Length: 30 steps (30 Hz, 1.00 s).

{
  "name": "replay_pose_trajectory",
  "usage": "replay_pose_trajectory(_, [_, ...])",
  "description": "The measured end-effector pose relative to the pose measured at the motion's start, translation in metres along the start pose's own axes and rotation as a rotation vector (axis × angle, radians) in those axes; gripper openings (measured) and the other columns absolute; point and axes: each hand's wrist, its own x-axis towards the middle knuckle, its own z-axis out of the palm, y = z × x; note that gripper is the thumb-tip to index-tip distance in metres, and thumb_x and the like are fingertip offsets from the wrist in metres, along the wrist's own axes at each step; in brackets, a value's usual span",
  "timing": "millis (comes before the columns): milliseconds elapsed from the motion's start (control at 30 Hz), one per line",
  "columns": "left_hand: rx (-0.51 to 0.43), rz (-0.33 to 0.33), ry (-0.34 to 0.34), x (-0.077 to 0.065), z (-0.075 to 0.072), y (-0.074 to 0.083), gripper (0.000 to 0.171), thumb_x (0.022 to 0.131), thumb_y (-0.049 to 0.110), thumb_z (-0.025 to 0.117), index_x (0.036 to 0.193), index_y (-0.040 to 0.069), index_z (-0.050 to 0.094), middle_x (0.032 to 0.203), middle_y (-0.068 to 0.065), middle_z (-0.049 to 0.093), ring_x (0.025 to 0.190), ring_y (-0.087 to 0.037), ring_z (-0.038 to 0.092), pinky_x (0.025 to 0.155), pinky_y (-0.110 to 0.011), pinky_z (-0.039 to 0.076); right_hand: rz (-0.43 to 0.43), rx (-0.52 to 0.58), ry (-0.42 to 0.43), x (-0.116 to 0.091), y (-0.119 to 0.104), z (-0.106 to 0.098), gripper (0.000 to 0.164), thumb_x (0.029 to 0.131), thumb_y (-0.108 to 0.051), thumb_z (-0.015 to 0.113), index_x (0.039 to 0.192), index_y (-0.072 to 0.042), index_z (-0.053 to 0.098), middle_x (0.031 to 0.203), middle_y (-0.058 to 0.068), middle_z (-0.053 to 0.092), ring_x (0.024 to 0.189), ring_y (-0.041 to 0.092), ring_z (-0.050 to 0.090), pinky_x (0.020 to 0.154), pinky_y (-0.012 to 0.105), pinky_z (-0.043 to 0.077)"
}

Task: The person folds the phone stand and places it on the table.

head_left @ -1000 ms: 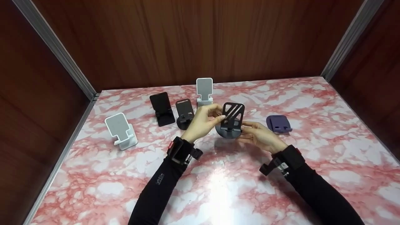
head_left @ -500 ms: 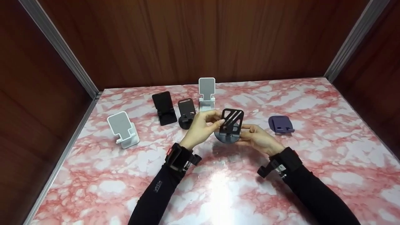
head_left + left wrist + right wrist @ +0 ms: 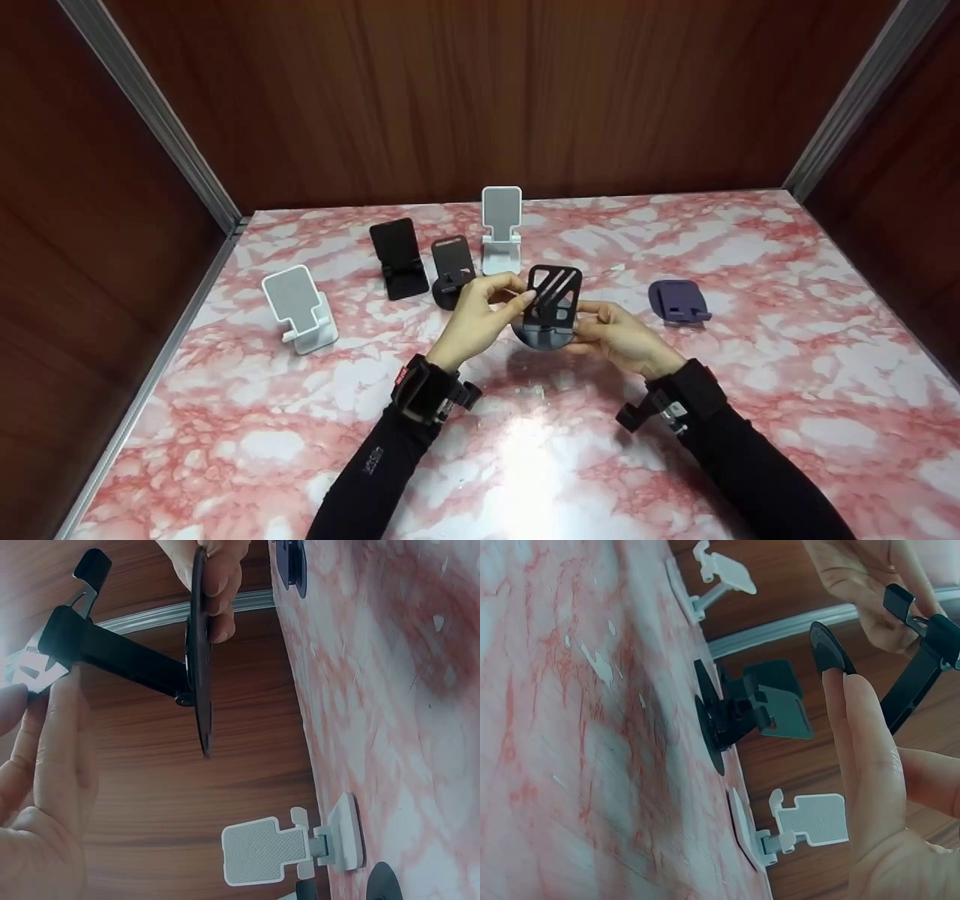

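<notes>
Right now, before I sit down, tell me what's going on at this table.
A person's left hand pinches the plate of a black phone stand, and their right hand holds its round base, with the stand up off the table. Behind and to the left, two white stands and two more black ones stand opened up; on the right, a purple stand looks folded down.

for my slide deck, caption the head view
Left hand and right hand hold a slotted black stand above a reddish marbled table.
</notes>
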Motion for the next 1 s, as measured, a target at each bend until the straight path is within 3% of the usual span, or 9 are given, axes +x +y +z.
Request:
replay_pose_trajectory(167, [-0.01, -0.001, 0.0, -0.001, 0.002, -0.001, 0.016, 0.089, 0.02, 0.061, 0.088, 0.005, 0.066, 0.083, -0.008, 0.066, 0.078, -0.01, 0.062, 0.076, -0.023, 0.055, -0.002, -0.014, 0.014, -0.001, 0.0, 0.0, 0.047, 0.094, -0.002, 0.047, 0.138, 0.006, 0.033, 0.11, 0.008, 0.068, 0.096, 0.018, 0.067, 0.096, 0.04, 0.047])
replay_pose_trajectory(367, [-0.121, -0.053, 0.001, -0.003, 0.005, -0.001, 0.018, 0.089, 0.017, 0.062, 0.092, -0.001, 0.065, 0.082, -0.015, 0.063, 0.072, -0.018, 0.064, 0.063, -0.029, 0.058, -0.028, 0.001, 0.003, -0.002, -0.001, -0.002, 0.038, 0.093, 0.001, 0.047, 0.131, 0.001, 0.044, 0.11, 0.009, 0.068, 0.096, 0.019, 0.066, 0.094, 0.039, 0.049])
replay_pose_trajectory(533, [-0.152, -0.094, -0.002, -0.004, 0.007, 0.003, 0.019, 0.088, 0.015, 0.062, 0.093, -0.004, 0.063, 0.085, -0.02, 0.063, 0.075, -0.024, 0.065, 0.066, -0.034, 0.059, -0.043, -0.017, 0.006, -0.003, -0.003, -0.001, 0.036, 0.093, 0.002, 0.047, 0.128, -0.001, 0.046, 0.108, 0.009, 0.068, 0.096, 0.02, 0.066, 0.095, 0.042, 0.048])
replay_pose_trajectory(667, [-0.148, -0.099, -0.011, -0.007, 0.004, 0.017, 0.017, 0.089, 0.011, 0.061, 0.09, -0.006, 0.062, 0.084, -0.021, 0.064, 0.074, -0.025, 0.065, 0.068, -0.037, 0.059, -0.045, -0.025, 0.024, -0.004, -0.004, -0.001, 0.036, 0.092, 0.003, 0.049, 0.127, -0.002, 0.046, 0.106, 0.009, 0.069, 0.094, 0.021, 0.067, 0.097, 0.044, 0.046])
replay_pose_trajectory(767, [-0.146, -0.098, -0.011, -0.009, 0.002, 0.026, 0.016, 0.089, 0.009, 0.06, 0.088, -0.006, 0.062, 0.082, -0.02, 0.064, 0.072, -0.023, 0.065, 0.067, -0.038, 0.059, -0.05, -0.043, 0.034, -0.004, -0.005, 0.0, 0.036, 0.092, 0.002, 0.049, 0.127, -0.003, 0.047, 0.104, 0.009, 0.069, 0.092, 0.021, 0.067, 0.097, 0.044, 0.046])
replay_pose_trajectory(1000, [-0.169, -0.128, -0.02, -0.009, 0.001, 0.028, 0.018, 0.089, 0.01, 0.06, 0.087, -0.008, 0.06, 0.08, -0.019, 0.064, 0.066, -0.018, 0.064, 0.065, -0.035, 0.059, -0.074, -0.1, 0.075, -0.004, -0.005, 0.0, 0.037, 0.092, 0.003, 0.048, 0.129, -0.001, 0.044, 0.103, 0.007, 0.07, 0.09, 0.019, 0.068, 0.093, 0.042, 0.049])
